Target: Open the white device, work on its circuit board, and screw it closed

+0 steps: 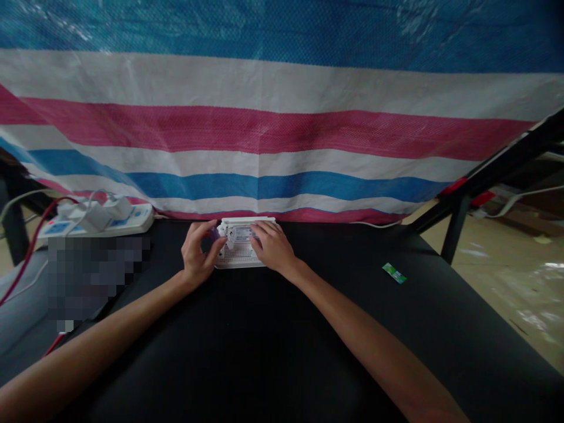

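A white plastic device [240, 255] with rows of small vent holes and a printed label lies near the far edge of the black table. My left hand [197, 252] is at its left end, thumb and fingers curled around a small purplish, see-through piece [214, 235] whose kind I cannot make out. The left thumb tip reaches a white part [230, 238] on the device. Across the right side of the device lies my right hand [274, 247], fingers stretched out flat and partly covering the label.
A white power strip [140, 218] with plugs and cables stands at the left, beside a pixelated dark area. A small green packet [394, 273] lies on the black table [220, 341] at the right. Behind hangs a striped plastic sheet [264, 132]; a black metal frame [456, 229] rises at the right.
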`<move>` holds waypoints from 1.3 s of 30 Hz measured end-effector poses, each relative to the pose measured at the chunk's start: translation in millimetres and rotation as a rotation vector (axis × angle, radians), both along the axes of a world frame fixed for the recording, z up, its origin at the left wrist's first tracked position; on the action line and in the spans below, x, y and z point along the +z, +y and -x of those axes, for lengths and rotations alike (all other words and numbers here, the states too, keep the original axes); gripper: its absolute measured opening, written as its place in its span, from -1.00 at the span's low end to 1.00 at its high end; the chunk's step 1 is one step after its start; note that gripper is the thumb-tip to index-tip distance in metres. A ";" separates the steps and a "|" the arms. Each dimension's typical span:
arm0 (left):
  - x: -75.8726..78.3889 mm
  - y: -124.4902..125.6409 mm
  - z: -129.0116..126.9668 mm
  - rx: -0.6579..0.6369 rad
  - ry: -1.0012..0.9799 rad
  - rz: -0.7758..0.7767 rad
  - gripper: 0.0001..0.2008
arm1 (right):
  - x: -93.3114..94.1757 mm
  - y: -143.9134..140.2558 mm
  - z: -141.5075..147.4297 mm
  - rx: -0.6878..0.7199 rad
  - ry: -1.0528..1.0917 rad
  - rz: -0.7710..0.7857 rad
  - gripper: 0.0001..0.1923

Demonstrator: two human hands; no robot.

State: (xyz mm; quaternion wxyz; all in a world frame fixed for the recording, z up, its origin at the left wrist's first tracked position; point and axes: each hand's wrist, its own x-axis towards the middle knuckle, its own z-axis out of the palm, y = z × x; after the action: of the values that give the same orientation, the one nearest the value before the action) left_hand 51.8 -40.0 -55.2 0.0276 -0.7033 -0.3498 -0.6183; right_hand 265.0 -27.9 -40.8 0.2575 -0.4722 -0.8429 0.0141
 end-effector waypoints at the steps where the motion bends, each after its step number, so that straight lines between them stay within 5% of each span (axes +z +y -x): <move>1: 0.4 -0.3 0.4 -0.006 0.010 -0.012 -0.55 | 0.0 0.0 0.1 0.000 -0.002 -0.003 -0.59; 7: -2.3 -2.3 0.8 -0.148 -0.026 0.084 -0.65 | 0.5 0.1 -0.1 -0.006 0.005 0.017 -0.59; 15: 3.6 -1.5 -1.8 -0.080 -0.046 0.079 -0.58 | 2.4 -1.1 0.2 -0.008 0.003 0.022 -0.59; 22: 0.7 -3.8 -2.0 -0.315 -0.112 0.141 -0.56 | 3.8 -1.9 0.2 -0.007 -0.010 0.029 -0.59; 32: 1.8 -1.7 -1.9 -0.021 -0.002 0.015 -0.57 | 5.2 -2.6 0.6 -0.017 -0.012 0.036 -0.60; 39: -1.7 -2.2 -2.8 -0.367 -0.114 0.113 -0.54 | 3.5 -1.3 0.1 -0.003 -0.007 0.026 -0.60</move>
State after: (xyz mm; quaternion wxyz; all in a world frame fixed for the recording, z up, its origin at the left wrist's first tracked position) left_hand 54.6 -42.2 -56.9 -0.1449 -0.7194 -0.2507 -0.6314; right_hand 264.9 -29.2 -37.3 0.2485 -0.4767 -0.8429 0.0233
